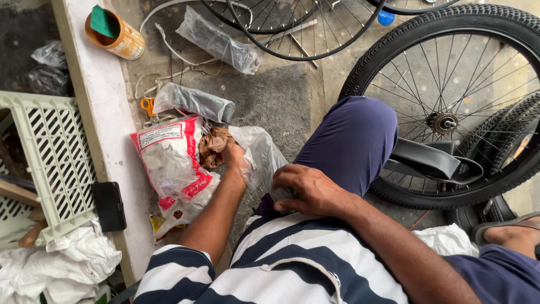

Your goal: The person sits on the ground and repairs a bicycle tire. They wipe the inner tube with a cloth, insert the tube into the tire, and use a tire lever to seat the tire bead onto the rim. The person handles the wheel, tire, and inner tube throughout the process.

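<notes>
left hand (235, 160): my fingers are buried in the crumpled brown paper (214, 147) — closed on it or not, I can't tell.
right hand (306, 188): fingers curled, clamped on the edge of the clear plastic bag (260, 155).
bag: on the concrete by my knee (351, 141), between both hands.
paper from bag: up and left, touching it, at its mouth end.
bag axis: runs from right hand toward left.
nearer hand: left — already on the paper.
beside: red-and-white packet (169, 160), touching the paper's left.

**Item count, floor and ledge**

You have two tyred wheels (450, 107), two bare spoked rims (292, 28), three clear plastic bags (216, 39), one red-and-white printed bag (169, 157), one orange tin (115, 35), one slotted crate (50, 157), one black wallet (108, 205).
</notes>
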